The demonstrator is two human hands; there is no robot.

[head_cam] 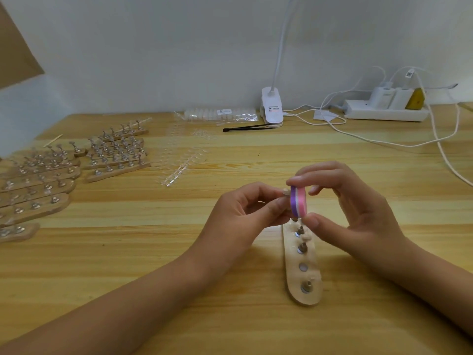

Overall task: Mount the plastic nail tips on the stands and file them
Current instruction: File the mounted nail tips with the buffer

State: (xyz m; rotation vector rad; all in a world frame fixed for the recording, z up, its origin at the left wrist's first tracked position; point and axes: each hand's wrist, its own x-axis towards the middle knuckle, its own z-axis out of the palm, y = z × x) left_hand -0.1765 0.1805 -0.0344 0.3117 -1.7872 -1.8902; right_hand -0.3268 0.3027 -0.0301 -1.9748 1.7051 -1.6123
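I have the right hand [358, 208] pinching a purple-white-pink buffer block [298, 204] between thumb and fingertips, near centre. The left hand [245, 216] pinches a pale nail tip [284, 191] against the block's purple face. A wooden stand strip [304, 275] with metal pegs lies on the table [153, 252] just below both hands. More stand strips [46, 175] are stacked far left, with clear nail-tip racks [184, 160] to their right.

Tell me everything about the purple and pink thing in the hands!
The buffer block is small and thick, with purple, white and pink layers that look like foam. It stands on edge above the far end of the wooden stand strip. The right hand pinches it, forefinger on top, thumb below. The left hand holds a small pale nail tip against its purple side.
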